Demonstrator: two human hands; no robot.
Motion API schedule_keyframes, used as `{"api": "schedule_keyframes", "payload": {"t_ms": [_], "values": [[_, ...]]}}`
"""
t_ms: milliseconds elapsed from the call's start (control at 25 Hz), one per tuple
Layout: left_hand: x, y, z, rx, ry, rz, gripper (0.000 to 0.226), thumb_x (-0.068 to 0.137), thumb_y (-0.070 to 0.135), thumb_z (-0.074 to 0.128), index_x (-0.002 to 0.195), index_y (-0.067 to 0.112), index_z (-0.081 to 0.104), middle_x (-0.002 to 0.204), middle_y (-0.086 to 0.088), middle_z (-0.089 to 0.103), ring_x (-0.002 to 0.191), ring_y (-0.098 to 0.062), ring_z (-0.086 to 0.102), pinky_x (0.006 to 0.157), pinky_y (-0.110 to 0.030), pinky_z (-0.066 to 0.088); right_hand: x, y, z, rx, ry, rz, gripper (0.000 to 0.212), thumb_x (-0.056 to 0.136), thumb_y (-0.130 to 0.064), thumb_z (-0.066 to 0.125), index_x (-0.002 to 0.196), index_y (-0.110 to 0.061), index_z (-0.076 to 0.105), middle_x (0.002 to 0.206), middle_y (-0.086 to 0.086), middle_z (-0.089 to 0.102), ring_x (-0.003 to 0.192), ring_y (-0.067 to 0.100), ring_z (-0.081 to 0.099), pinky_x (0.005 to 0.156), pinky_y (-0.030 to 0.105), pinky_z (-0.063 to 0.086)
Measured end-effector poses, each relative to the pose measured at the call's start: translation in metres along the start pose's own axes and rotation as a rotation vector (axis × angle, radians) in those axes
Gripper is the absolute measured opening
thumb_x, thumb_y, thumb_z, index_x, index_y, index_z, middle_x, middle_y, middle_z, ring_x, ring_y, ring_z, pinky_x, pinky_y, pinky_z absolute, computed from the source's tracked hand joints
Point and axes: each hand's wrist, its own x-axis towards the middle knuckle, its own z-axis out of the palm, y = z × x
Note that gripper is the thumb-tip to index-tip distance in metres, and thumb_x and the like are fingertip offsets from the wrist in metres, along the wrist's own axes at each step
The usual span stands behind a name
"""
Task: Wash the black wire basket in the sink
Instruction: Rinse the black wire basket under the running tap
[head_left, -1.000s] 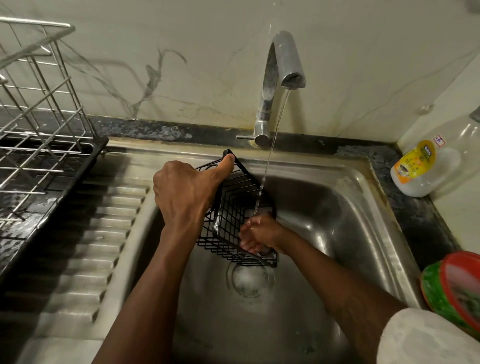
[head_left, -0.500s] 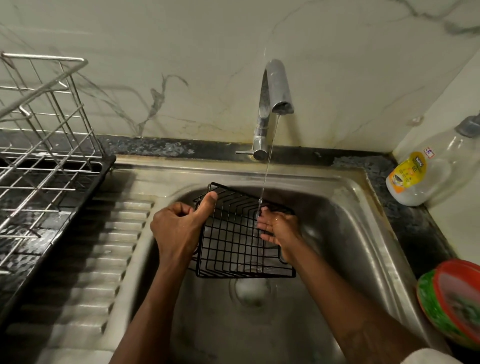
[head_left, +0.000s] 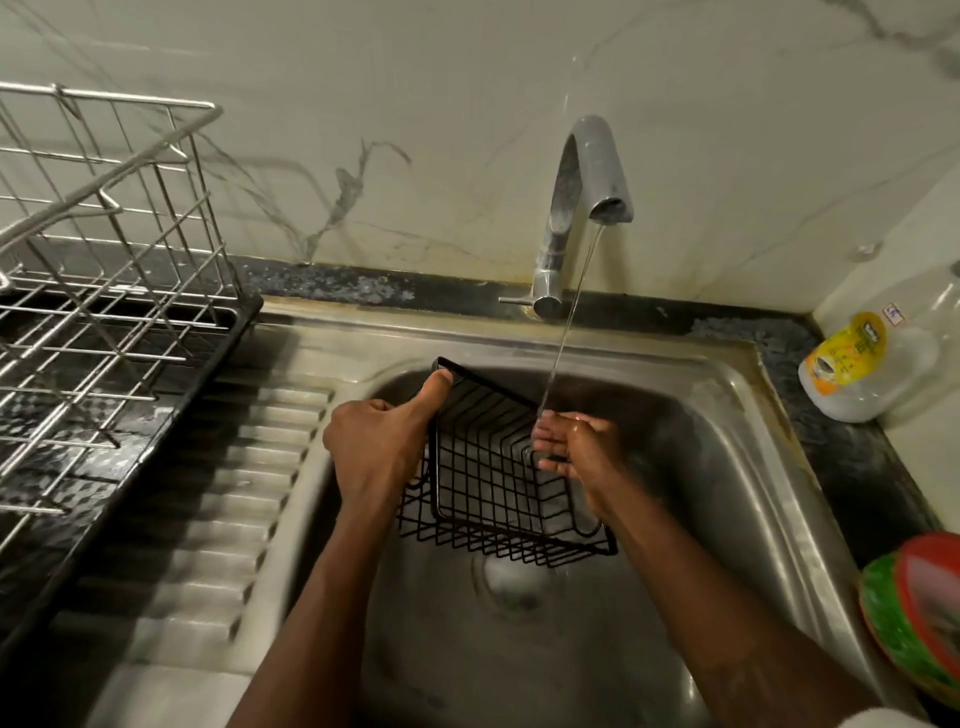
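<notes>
Over the steel sink (head_left: 753, 395), the black wire basket (head_left: 483, 467) is hanging tilted above the drain. The left hand (head_left: 379, 441) is gripping its left rim, thumb pressing the far corner. The right hand's (head_left: 582, 452) fingers (head_left: 545, 431) are lying against the right wall under the tap's (head_left: 582, 208) running water; whether they are clasping it, I cannot tell.

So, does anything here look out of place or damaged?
Nothing broken or spilled. The sink rim behind the tap shows yellow-brown stains, and the clear bottle at right seems tilted, perhaps lens distortion.
</notes>
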Motion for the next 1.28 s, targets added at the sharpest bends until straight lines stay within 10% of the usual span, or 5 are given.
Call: {"api": "schedule_keyframes", "payload": {"t_ms": [280,600,920,1280], "values": [[0.01,-0.003,0.03,-0.065,-0.208,-0.371,0.065,0.055,0.072,0.079,0.066,0.008,0.07,0.05,-0.004,0.063,0.042,-0.019,0.055,0.052,-0.031,0.052,0.015,-0.031,0.028,-0.845,-0.489,-0.204,0.01,0.089,-0.009,0.069,0.092,-0.006,0.078,0.079,0.01,0.076,0.064,0.017,0.07,0.058,0.028,0.056],[0.015,-0.027,0.048,-0.105,-0.306,-0.569,0.076,0.058,0.065,0.083,0.106,0.008,0.066,0.098,-0.01,0.069,0.083,-0.022,0.066,0.059,-0.029,0.045,0.024,-0.043,0.001,-0.871,-0.656,-0.012,0.021,0.095,-0.019,0.069,0.115,-0.015,0.073,0.101,-0.002,0.078,0.093,0.009,0.074,0.073,0.035,0.058],[0.011,-0.037,0.06,-0.209,-0.354,-0.609,0.069,0.067,0.058,0.083,0.114,0.01,0.066,0.094,-0.01,0.068,0.073,-0.019,0.061,0.053,-0.027,0.044,0.026,-0.039,0.008,-1.253,-0.484,0.074,0.013,0.089,-0.011,0.068,0.094,0.0,0.074,0.081,0.012,0.076,0.073,0.029,0.076,0.071,0.044,0.064],[0.005,-0.036,0.071,-0.186,-0.341,-0.567,0.062,0.066,0.055,0.085,0.105,0.008,0.072,0.079,-0.006,0.068,0.054,-0.014,0.059,0.04,-0.019,0.04,0.029,-0.037,0.027,-0.973,-0.637,-0.067,0.011,0.09,-0.016,0.072,0.098,-0.01,0.076,0.088,0.01,0.076,0.074,0.019,0.07,0.074,0.04,0.06]]}}
